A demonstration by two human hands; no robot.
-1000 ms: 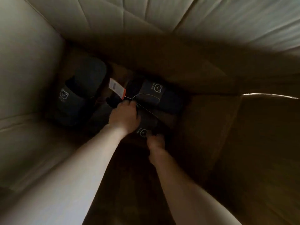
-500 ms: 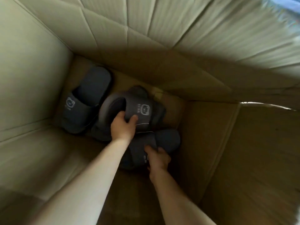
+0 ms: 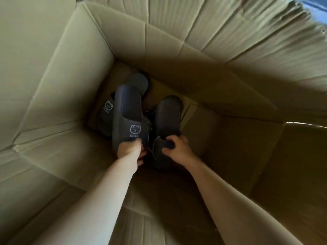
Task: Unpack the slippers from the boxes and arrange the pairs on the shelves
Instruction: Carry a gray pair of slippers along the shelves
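Cardboard box walls rise on every side, pale and creased to the left and far end, brown and shadowed to the right. Deep inside, the left hand curls round the toe end of a dark grey slipper whose upper carries a white bear outline and the word BEAR; its heel points toward the far wall. Just beside it, but apart, the right hand clamps thumb and fingers on the upper of a second slipper, heel also pointing away. Whether the held pair is clear of the box floor cannot be told. Behind the left-hand one, a third slipper lies on the bottom, its bear mark showing.
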